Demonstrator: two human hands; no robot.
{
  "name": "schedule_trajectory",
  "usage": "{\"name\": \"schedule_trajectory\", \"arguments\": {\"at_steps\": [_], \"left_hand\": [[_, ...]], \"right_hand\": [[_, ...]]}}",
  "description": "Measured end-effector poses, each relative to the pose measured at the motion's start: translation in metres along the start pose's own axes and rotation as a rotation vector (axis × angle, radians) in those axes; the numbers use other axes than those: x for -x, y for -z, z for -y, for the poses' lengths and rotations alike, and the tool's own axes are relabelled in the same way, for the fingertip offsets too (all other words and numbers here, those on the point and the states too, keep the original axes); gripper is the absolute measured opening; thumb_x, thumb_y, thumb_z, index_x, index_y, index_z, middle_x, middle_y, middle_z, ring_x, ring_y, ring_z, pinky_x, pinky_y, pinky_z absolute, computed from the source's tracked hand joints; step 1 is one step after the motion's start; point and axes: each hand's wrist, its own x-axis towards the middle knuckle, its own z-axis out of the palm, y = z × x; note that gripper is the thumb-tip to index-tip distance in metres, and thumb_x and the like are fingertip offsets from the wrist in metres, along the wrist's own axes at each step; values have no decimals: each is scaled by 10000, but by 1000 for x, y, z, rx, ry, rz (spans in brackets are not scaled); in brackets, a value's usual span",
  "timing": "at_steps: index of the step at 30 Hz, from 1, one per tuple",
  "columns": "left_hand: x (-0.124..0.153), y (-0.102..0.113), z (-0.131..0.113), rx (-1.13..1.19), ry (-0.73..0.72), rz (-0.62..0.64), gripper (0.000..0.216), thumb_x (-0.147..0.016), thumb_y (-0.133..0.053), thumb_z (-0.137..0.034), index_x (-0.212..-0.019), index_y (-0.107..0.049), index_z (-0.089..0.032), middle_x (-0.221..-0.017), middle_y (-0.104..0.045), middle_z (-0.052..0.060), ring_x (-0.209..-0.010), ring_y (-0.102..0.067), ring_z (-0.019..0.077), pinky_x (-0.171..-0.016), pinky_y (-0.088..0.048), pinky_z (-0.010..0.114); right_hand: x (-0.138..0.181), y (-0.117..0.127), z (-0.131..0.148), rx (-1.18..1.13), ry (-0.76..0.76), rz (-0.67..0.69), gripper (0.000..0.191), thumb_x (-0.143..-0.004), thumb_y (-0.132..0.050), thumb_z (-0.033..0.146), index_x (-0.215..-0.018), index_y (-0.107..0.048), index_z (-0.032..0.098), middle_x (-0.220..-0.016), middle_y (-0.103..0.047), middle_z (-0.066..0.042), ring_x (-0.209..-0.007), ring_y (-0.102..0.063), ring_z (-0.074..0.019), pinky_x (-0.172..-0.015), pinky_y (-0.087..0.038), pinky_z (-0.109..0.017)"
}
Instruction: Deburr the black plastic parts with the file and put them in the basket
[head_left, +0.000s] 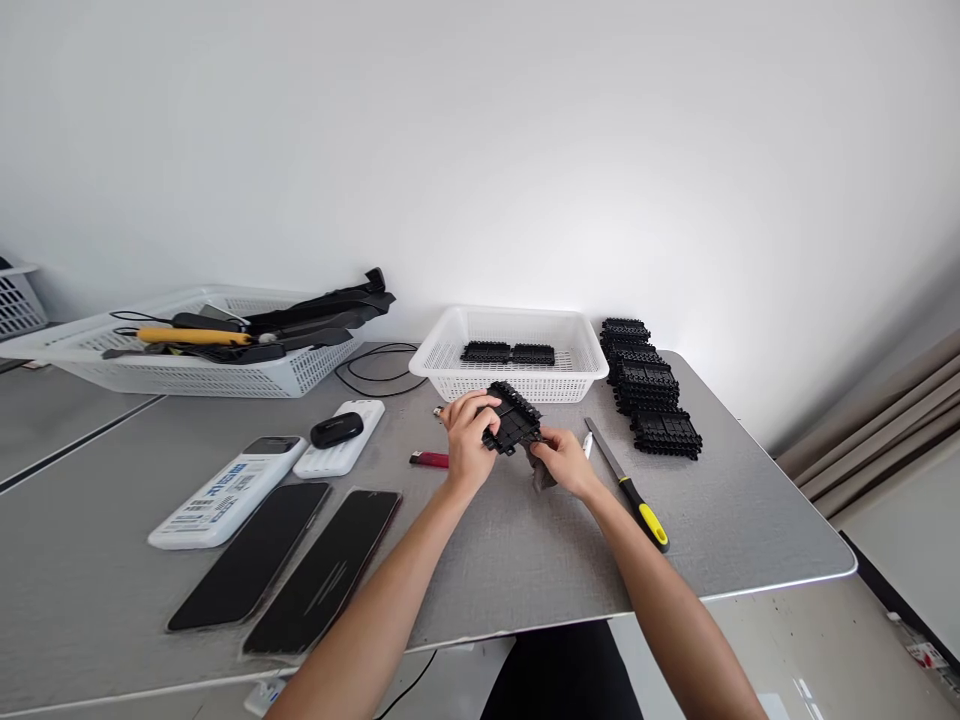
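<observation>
My left hand (471, 430) is closed on the left side of a black plastic tile (516, 418) with notched edges, held tilted above the table. At the tile's lower right corner, my right hand (564, 458) pinches a grey cloth (541, 474) against it. Behind them, two similar black tiles (532, 354) lie in a white basket (510, 390). Stacks of the same black tiles (646, 385) stand to the right. A file (630, 490) with a black and yellow handle lies right of my right hand, near a white pen-like item (588, 445).
A red lighter-like object (429, 459) lies left of my hands. Two phones (326, 570), two white power banks (229, 495) and a black earbud case (336, 429) occupy the left. A larger white basket (225, 375) of tools stands behind, beside a black cable (375, 368).
</observation>
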Motion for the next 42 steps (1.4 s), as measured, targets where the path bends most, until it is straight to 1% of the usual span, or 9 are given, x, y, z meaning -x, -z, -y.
{"name": "schedule_trajectory", "arguments": {"at_steps": [4, 11, 15, 18, 21, 25, 33, 37, 42], "left_hand": [[0, 3, -2, 21, 60, -7, 226, -697, -518, -58, -560, -424, -211, -1088, -663, 67, -1233, -502, 299, -1005, -321, 475], [2, 2, -1, 150, 187, -18, 234, -727, -571, -133, -532, -477, -220, -1184, -633, 55, -1324, -417, 316, -1133, -238, 510], [0, -1, -2, 212, 205, -55, 70, -769, -647, -235, -834, -623, -233, -1388, -517, 89, -1400, -359, 311, -1146, -270, 492], [-4, -6, -4, 399, 392, -118, 386, -815, -660, -356, -1169, -563, -234, -1407, -519, 128, -1367, -428, 287, -1118, -340, 470], [-5, -11, -5, 752, 675, 52, 513, -860, -587, -507, -1268, -528, -201, -1244, -646, 147, -1186, -600, 280, -990, -477, 442], [-2, -15, -5, 956, 847, 323, 572, -788, -650, -577, -1186, -606, -168, -1146, -696, 134, -954, -687, 285, -717, -588, 386], [1, -14, -3, 861, 908, 198, 569, -740, -710, -564, -1133, -603, -166, -1058, -722, 120, -881, -704, 286, -595, -607, 377], [1, -15, -4, 843, 927, 179, 576, -718, -724, -576, -1104, -606, -166, -1025, -721, 111, -858, -700, 281, -593, -616, 390], [1, -14, -5, 810, 918, 162, 568, -729, -717, -576, -1118, -635, -171, -823, -693, 54, -802, -678, 251, -634, -630, 415]], "right_hand": [[-1, 5, 4, -142, 55, -70, 203, -735, -554, 308, -589, -605, 176, -592, -560, 9, -608, -553, -127, -588, -459, -233], [2, 5, 13, -575, -73, 32, 401, -736, -726, 434, -1034, -725, 166, -809, -703, -47, -694, -657, -156, -586, -574, -274], [2, 5, 10, -632, -69, -21, 441, -660, -822, 360, -1042, -717, 166, -816, -725, -35, -666, -653, -136, -615, -594, -284], [-2, 6, 6, -700, -38, -147, 456, -623, -851, 352, -1014, -699, 174, -806, -733, -31, -671, -669, -152, -647, -601, -323], [-5, 7, 3, -697, 8, -262, 474, -611, -854, 356, -1017, -669, 193, -848, -740, -34, -734, -692, -171, -703, -594, -341], [-4, 13, 2, -478, 57, -330, 423, -672, -794, 388, -1018, -649, 193, -941, -745, -68, -816, -707, -199, -735, -573, -336], [11, 43, 16, 994, -257, -438, 205, -866, -634, 383, -897, -657, 181, -836, -709, -145, -837, -700, -300, -708, -488, -382], [17, 46, 10, 1135, -404, -283, 289, -804, -703, 353, -1002, -628, 156, -968, -699, -196, -895, -686, -319, -706, -476, -368], [15, 43, 8, 1088, -322, -266, 180, -793, -576, 162, -960, -640, 182, -862, -705, -139, -800, -680, -281, -657, -448, -330]]}}
